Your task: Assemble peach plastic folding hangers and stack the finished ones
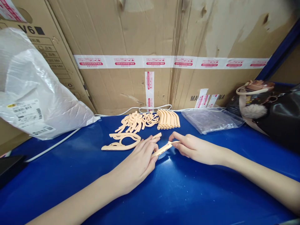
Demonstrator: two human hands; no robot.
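Note:
My left hand (pixel 142 157) is closed around a cream plastic hanger arm (pixel 163 150), a slotted bar that points up and to the right. The fingers of my right hand (pixel 189 147) pinch a thin cream piece (pixel 174 142) that meets the bar's far end; its full shape is hidden. Beyond my left fingers another cream arm (pixel 157 135) sticks out. Left of that hand lies a folding hanger (pixel 122 141) with curved arms and a rounded middle. Farther back are a loose heap of curved cream parts (pixel 131 122) and a neat row of hanger arms (pixel 168 119).
A clear plastic bag (pixel 211 120) lies at the back right, beside a dark bag (pixel 278 115) with a pompom. A white parcel bag (pixel 37 90) stands at the left. Cardboard boxes (pixel 117 84) wall off the back of the blue table (pixel 178 193). A white cable (pixel 53 145) crosses behind.

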